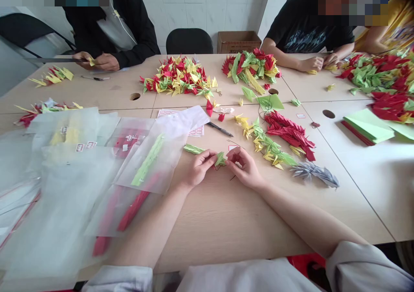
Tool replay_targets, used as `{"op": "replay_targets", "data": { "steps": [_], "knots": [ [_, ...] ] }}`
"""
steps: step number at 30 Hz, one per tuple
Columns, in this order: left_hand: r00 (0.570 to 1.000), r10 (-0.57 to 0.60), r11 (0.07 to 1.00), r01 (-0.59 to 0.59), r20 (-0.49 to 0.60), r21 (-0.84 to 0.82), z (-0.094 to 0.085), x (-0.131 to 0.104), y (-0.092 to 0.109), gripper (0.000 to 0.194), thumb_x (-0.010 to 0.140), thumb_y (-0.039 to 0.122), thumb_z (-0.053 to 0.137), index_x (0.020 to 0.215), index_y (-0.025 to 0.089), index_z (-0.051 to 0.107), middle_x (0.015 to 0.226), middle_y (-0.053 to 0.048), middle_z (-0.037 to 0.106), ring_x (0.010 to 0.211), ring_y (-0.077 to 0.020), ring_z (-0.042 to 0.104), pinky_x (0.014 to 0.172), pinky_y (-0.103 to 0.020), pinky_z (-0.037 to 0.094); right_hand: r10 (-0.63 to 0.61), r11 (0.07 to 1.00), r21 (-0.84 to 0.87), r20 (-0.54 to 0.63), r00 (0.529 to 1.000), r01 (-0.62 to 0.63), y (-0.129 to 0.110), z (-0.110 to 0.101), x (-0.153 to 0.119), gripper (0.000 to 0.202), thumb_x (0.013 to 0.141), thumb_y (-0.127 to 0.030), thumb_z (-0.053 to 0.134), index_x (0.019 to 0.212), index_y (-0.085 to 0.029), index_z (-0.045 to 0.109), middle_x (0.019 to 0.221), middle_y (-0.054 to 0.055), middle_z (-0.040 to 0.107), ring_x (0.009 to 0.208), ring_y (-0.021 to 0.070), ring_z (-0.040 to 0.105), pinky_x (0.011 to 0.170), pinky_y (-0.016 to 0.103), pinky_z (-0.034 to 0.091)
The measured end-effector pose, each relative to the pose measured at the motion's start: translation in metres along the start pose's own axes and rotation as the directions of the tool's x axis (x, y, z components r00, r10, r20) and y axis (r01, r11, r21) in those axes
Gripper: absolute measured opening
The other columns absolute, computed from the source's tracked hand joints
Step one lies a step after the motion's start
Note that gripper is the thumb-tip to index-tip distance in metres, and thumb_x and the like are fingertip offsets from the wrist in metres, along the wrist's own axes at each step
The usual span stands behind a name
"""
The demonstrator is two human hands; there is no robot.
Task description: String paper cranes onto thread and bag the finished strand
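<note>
Pinched between the fingers of my left hand (203, 167) is a small green folded-paper crane (220, 158). My right hand (244, 167) is closed at the crane's right edge; dark thread shows around there, but what its fingertips grip is hidden. A bundle of green folded paper (193, 149) lies just beyond my left hand. To the right of my hands rests a row of yellow and green paper cranes (267, 143), with a red bundle (289, 132) behind it and a grey bundle (315, 173) at its near end. A black pen (220, 129) lies beyond my hands.
Translucent bags (69, 197), some holding red, green and yellow paper strings, cover the table's left side. Heaps of coloured cranes (179, 77) lie farther back. Green paper sheets (368, 126) are stacked at right. People's hands (100, 62) work across the table, which has round holes (329, 114).
</note>
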State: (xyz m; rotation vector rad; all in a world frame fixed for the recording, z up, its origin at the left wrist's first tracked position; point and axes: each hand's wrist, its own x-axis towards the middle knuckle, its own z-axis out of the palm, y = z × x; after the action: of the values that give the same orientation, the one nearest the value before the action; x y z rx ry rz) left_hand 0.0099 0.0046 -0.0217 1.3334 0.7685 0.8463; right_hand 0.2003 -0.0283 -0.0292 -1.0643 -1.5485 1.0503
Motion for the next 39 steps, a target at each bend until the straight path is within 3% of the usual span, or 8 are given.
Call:
{"op": "replay_targets", "data": {
  "steps": [6,16,23,28,32,39],
  "knots": [
    [0.998,-0.018,0.999,0.014,0.067,0.051,-0.001,-0.002,-0.001,0.027,0.097,0.036,0.049,0.082,0.016,0.058,0.072,0.001,0.052,0.07,-0.013,0.045,0.069,-0.025,0.036,-0.045,0.998,0.034,0.028,0.999,0.044,0.001,0.0,0.0,0.018,0.09,-0.028,0.066,0.1,-0.022,0.052,0.085,0.0,0.049,0.066,0.0108,0.049,0.058,0.026,0.042],
    [0.998,0.0,0.991,-0.009,0.067,0.135,0.001,-0.004,0.002,0.026,0.098,0.033,0.049,0.08,0.015,0.057,0.071,0.001,0.052,0.07,-0.0121,0.047,0.07,-0.024,0.038,-0.102,0.989,-0.104,0.037,0.994,0.106,-0.001,0.0,0.001,0.01,0.09,-0.022,0.061,0.086,-0.021,0.052,0.083,0.001,0.05,0.069,0.0126,0.048,0.059,0.026,0.042],
    [0.998,-0.054,0.998,0.053,0.035,0.024,0.003,-0.003,-0.003,0.027,0.094,0.039,0.055,0.085,0.015,0.06,0.072,0.001,0.06,0.064,-0.0113,0.057,0.063,-0.024,0.047,-0.141,0.968,-0.21,-0.006,0.99,0.137,0.0,0.001,0.002,0.002,0.09,-0.019,0.06,0.091,-0.02,0.061,0.082,0.003,0.058,0.069,0.014,0.05,0.057,0.027,0.042],
    [0.992,-0.124,0.991,0.125,0.016,-0.045,0.002,-0.003,-0.009,0.03,0.081,0.04,0.073,0.094,0.014,0.067,0.078,-0.002,0.067,0.065,-0.0129,0.063,0.064,-0.026,0.052,-0.169,0.96,-0.233,-0.026,0.985,0.159,0.002,0.001,0.002,0.005,0.09,-0.018,0.06,0.086,-0.021,0.062,0.082,0.003,0.058,0.072,0.0151,0.053,0.059,0.028,0.045],
    [0.99,-0.134,0.991,0.133,-0.037,-0.022,0.002,-0.003,-0.009,0.029,0.071,0.035,0.081,0.086,0.014,0.067,0.074,-0.001,0.069,0.065,-0.0126,0.063,0.062,-0.023,0.049,-0.195,0.955,-0.233,-0.028,0.98,0.183,0.002,0.0,0.002,0.004,0.09,-0.019,0.061,0.087,-0.022,0.062,0.084,0.004,0.059,0.074,0.0157,0.054,0.062,0.029,0.046],
    [0.987,-0.143,0.987,0.138,-0.068,-0.077,0.002,-0.002,-0.007,0.029,0.074,0.039,0.079,0.08,0.014,0.065,0.073,-0.003,0.07,0.061,-0.0119,0.061,0.06,-0.024,0.049,-0.15,0.967,-0.204,0.016,0.989,0.15,-0.006,-0.002,0.002,0.003,0.092,-0.022,0.059,0.092,-0.021,0.062,0.084,0.004,0.059,0.076,0.0162,0.052,0.063,0.029,0.044]
  ]
}}
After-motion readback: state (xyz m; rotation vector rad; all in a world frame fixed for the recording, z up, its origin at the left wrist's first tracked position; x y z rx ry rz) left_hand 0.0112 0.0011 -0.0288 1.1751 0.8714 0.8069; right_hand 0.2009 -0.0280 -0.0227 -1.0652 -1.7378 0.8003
